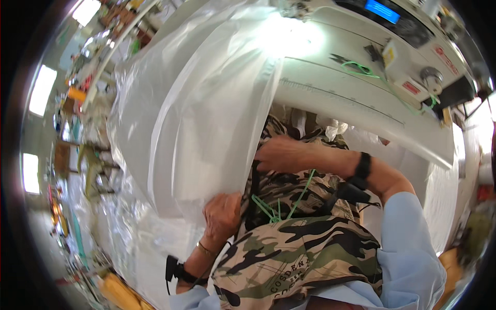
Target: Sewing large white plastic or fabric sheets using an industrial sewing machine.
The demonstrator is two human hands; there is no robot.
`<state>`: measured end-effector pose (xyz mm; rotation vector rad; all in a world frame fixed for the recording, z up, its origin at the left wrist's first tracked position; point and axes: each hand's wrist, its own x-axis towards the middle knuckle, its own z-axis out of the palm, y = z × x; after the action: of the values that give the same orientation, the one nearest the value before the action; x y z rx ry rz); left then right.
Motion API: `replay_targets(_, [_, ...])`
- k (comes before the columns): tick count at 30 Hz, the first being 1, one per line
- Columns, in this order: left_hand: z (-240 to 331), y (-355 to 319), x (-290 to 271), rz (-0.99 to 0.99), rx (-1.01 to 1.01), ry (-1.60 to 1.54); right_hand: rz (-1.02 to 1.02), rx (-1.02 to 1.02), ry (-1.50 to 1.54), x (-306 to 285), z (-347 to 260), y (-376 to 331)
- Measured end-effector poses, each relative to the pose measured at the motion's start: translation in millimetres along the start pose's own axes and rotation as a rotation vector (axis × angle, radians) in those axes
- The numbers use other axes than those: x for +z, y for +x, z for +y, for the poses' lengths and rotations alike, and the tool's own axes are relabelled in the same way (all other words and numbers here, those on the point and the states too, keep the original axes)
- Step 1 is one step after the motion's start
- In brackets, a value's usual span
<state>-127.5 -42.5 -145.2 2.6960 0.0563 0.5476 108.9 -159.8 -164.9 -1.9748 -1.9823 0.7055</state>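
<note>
A large, sheer white plastic-like sheet drapes from the sewing machine's table down toward my lap. My left hand is closed on its lower right edge, knuckles up. Farther up that same edge, my right hand is closed too, with its fingertips partly hidden at the sheet. Beneath both hands lies a camouflage apron over my lap. Green string is tied in a loose knot at the apron's waist.
A bright lamp glares over the table. Thread snips and green thread lie near the machine head. A blue display glows at the top. Clear plastic is heaped at left, near a wooden stool.
</note>
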Motion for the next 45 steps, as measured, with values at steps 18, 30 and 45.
replay_targets(18, [2,-10,-16,-0.217,-1.086,-1.329,0.448,-0.559,-0.138,2,-43,-2])
replay_targets(30, [32,-6,-14,0.085,-0.381,-0.247,0.405,-0.495,-0.21,2,-62,-3])
replay_targets(45, [35,2,-27,0.226,-0.182,-0.085,0.414,-0.303,-0.146,-38,-69,1])
